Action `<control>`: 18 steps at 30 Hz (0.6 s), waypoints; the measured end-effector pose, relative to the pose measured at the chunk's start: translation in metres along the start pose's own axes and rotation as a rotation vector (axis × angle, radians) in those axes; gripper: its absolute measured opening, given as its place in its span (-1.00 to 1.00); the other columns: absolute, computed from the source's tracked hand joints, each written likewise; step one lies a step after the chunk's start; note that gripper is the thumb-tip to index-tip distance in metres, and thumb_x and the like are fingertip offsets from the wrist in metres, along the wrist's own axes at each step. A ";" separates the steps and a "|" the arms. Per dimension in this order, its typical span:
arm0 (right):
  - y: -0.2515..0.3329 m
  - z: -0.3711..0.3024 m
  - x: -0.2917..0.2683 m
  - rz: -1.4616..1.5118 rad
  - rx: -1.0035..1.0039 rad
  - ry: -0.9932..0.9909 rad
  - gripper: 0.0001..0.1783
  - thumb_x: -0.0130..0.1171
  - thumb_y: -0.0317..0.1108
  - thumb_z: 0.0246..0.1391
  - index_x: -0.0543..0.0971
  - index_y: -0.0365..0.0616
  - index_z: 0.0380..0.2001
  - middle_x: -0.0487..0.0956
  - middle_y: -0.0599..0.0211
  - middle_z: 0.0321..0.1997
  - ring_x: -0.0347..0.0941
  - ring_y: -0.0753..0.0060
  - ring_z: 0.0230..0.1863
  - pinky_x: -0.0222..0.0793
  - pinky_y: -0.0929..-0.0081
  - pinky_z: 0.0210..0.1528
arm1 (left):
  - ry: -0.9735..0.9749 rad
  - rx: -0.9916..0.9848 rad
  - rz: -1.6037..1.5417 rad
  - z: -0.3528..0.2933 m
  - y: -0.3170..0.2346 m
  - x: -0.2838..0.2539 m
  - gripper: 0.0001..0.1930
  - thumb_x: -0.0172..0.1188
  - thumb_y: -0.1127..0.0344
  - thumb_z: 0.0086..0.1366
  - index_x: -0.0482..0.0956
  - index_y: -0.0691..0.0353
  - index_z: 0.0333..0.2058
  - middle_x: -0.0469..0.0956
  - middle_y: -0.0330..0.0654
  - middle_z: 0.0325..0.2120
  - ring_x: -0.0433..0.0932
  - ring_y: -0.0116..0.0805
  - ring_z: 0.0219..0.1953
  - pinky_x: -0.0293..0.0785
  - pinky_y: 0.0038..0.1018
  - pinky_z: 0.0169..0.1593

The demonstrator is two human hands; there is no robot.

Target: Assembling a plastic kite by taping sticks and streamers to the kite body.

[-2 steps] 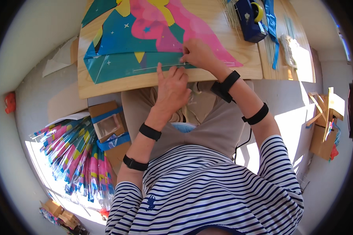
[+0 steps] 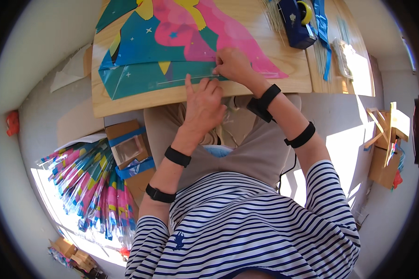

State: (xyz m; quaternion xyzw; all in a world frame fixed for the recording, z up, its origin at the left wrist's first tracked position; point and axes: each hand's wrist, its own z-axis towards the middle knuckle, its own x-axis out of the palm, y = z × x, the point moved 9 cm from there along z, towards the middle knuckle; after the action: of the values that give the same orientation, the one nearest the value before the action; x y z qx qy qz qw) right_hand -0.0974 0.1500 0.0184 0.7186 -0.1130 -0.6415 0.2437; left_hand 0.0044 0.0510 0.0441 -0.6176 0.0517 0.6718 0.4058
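A thin, printed plastic sheet (image 2: 144, 49) in teal, pink and yellow lies on the wooden table, its near edge folded over. A thin, pale, straight strip or rod (image 2: 172, 82) runs along that fold. My left hand (image 2: 204, 104) rests at the near edge of the sheet, index finger stretched out onto the fold, the other fingers bent and holding nothing visible. Just beyond it, to the right, my right hand (image 2: 233, 65) has thumb and fingertips pinched together at the pale strip. Whatever is between those fingertips is too small to make out.
On the table's right stand a dark blue tape dispenser (image 2: 297, 25) with yellow tape, thin sticks (image 2: 275, 16), blue ribbon (image 2: 322, 37) and a clear container (image 2: 343, 58). Left on the floor are a fanned stack of printed film pieces (image 2: 91, 186) and a cardboard box (image 2: 128, 144).
My right hand has shifted very slightly left along the fold, and its forearm with it. My left hand stays almost in place.
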 end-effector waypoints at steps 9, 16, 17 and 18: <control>-0.015 0.008 0.011 -0.097 0.246 -0.255 -0.79 0.46 -0.28 -0.36 0.61 -0.05 -0.61 0.61 0.18 -0.52 0.57 0.03 -0.37 0.45 0.13 -0.35 | 0.069 -0.034 0.030 0.001 -0.001 0.004 -0.47 0.41 0.29 -0.08 0.52 0.26 -0.08 0.47 -0.16 0.03 0.37 -0.16 0.16 -0.09 0.28 0.34; -0.008 -0.005 0.013 -0.042 0.121 -0.215 -0.88 0.26 -0.39 -0.32 0.64 -0.04 -0.55 0.59 0.15 -0.40 0.56 0.01 -0.26 0.47 0.14 -0.26 | 0.070 -0.033 0.059 -0.002 -0.005 0.003 -0.45 0.38 0.30 -0.02 0.50 0.23 0.01 0.48 -0.18 0.03 0.35 -0.16 0.20 -0.11 0.28 0.34; -0.009 -0.006 0.014 -0.068 0.120 -0.244 -0.87 0.22 -0.40 -0.29 0.65 -0.03 -0.52 0.61 0.13 -0.37 0.57 0.00 -0.24 0.48 0.12 -0.25 | 0.075 -0.032 0.069 -0.001 -0.006 0.005 -0.45 0.38 0.29 -0.01 0.50 0.23 0.01 0.47 -0.19 0.04 0.35 -0.16 0.20 -0.11 0.28 0.34; -0.011 -0.007 0.013 -0.097 0.125 -0.280 -0.85 0.19 -0.40 -0.25 0.67 -0.03 -0.50 0.63 0.11 -0.35 0.59 -0.01 -0.22 0.49 0.10 -0.24 | 0.079 -0.022 0.078 0.002 -0.008 0.008 -0.45 0.38 0.29 -0.01 0.50 0.22 0.01 0.47 -0.19 0.04 0.35 -0.16 0.20 -0.11 0.28 0.34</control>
State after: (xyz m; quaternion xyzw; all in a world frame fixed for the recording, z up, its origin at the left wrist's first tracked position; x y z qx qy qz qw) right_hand -0.0905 0.1547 0.0017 0.6403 -0.1505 -0.7383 0.1491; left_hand 0.0088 0.0614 0.0413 -0.6457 0.0844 0.6626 0.3699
